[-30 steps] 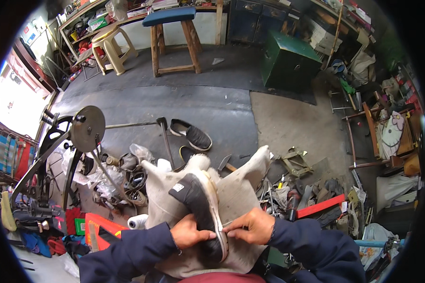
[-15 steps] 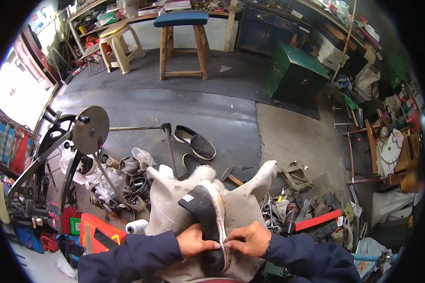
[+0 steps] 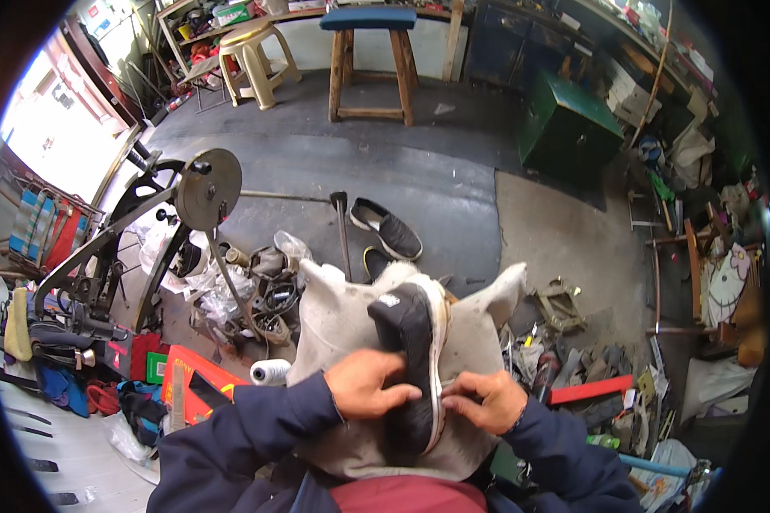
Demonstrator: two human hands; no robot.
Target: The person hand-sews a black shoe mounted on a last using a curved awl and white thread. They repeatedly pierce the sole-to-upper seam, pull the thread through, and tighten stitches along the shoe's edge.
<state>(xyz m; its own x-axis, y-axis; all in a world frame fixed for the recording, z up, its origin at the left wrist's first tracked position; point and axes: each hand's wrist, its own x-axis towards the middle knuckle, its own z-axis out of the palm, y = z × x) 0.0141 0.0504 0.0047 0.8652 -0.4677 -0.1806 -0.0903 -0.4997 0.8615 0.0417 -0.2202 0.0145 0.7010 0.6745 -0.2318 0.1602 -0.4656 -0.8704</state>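
Observation:
A black sneaker (image 3: pixel 412 342) with a white sole (image 3: pixel 437 359) lies on its side on the pale, worn cloth (image 3: pixel 334 312) over my lap, heel end away from me. My left hand (image 3: pixel 370 385) is closed on the shoe's dark upper from the left, with the thumb lying across it toward the sole. On the other side, my right hand (image 3: pixel 490 400) has its fingers pinched together at the sole's edge. Whatever those fingertips hold is too small to make out. Beyond the cloth, a black slip-on shoe (image 3: pixel 389 231) rests on the floor, with another dark shoe (image 3: pixel 375 263) partly hidden.
A hand-cranked machine with a large metal wheel (image 3: pixel 209 190) stands at left. Near my left arm are a white thread spool (image 3: pixel 270 372) and a red box (image 3: pixel 201 376). Scraps and tools surround a red bar (image 3: pixel 592 390) at right. A blue-topped stool (image 3: pixel 368 19) stands far off.
The whole view has shifted, so the scene sits farther right and higher. My right fingertips have drawn apart from my left thumb; both had met at the sole's edge.

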